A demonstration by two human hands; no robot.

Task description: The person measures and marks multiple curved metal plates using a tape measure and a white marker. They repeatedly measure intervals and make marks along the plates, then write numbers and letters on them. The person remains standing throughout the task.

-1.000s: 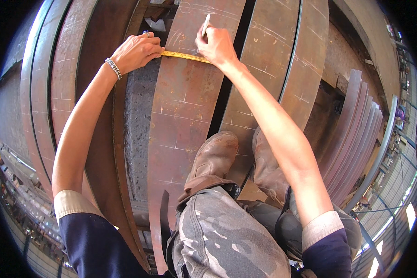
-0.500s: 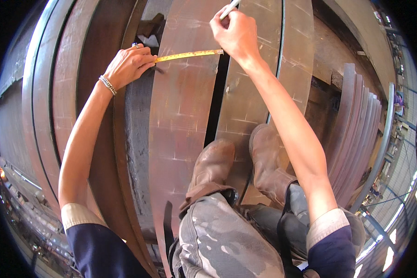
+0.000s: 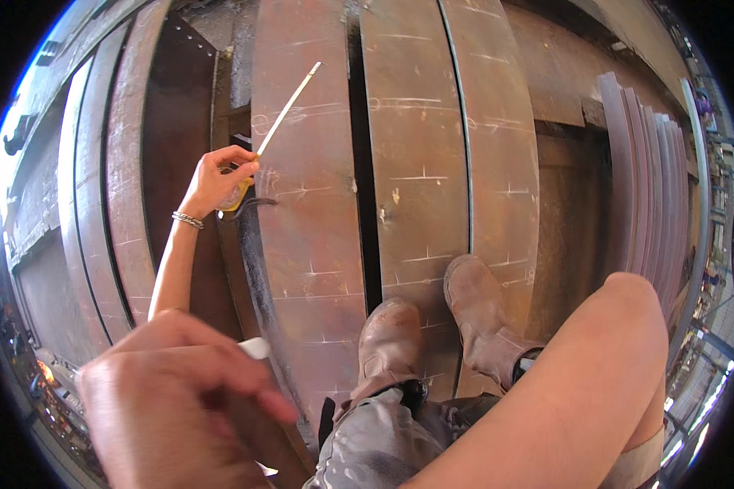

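Note:
My left hand (image 3: pixel 220 181) is closed round a yellow tape measure (image 3: pixel 233 198) at the left edge of a brown steel plate (image 3: pixel 306 236). The pulled-out blade (image 3: pixel 288 107) slants away to the far right above the plate. White cross marks and lines show along this plate and the steel plate (image 3: pixel 416 204) beside it. Close to the camera at the lower left, my right hand (image 3: pixel 179 399) is blurred, its fingers closed. A white chalk stick (image 3: pixel 255 348) pokes out of it; the rest is hidden by the fingers. My right forearm (image 3: pixel 546 391) crosses over my legs.
My brown boots (image 3: pixel 390 342) stand on the plates. A dark gap (image 3: pixel 365 204) runs between two of them. Curved steel strips (image 3: pixel 644 171) stand stacked at the right, beside a metal rail (image 3: pixel 695 196). More long steel plates (image 3: pixel 130 155) lie at the left.
My right hand has come back from the far plates to the lower left, close to the camera, with the chalk. The tape blade has swung from lying across the plate to slanting away.

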